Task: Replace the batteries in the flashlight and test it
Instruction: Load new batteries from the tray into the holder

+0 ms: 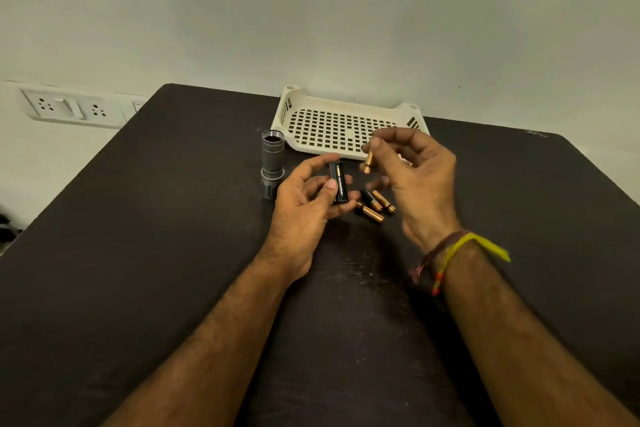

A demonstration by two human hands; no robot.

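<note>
The right hand pinches one battery upright between thumb and fingertips; the left hand curls around a black battery holder. Below lies a dark tabletop against a pale wall with sockets. A white perforated tray sits at the far edge, the grey flashlight body stands open-ended just left, and three loose batteries lie between the hands.

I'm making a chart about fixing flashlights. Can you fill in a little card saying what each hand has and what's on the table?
left hand: grip closed on black cylindrical battery holder
right hand: pinches one copper-and-black battery upright
loose batteries: three, lying on dark table between the hands
grey metal flashlight body: standing, open threaded end up
white perforated plastic tray: by the wall, nothing visible in it
</note>
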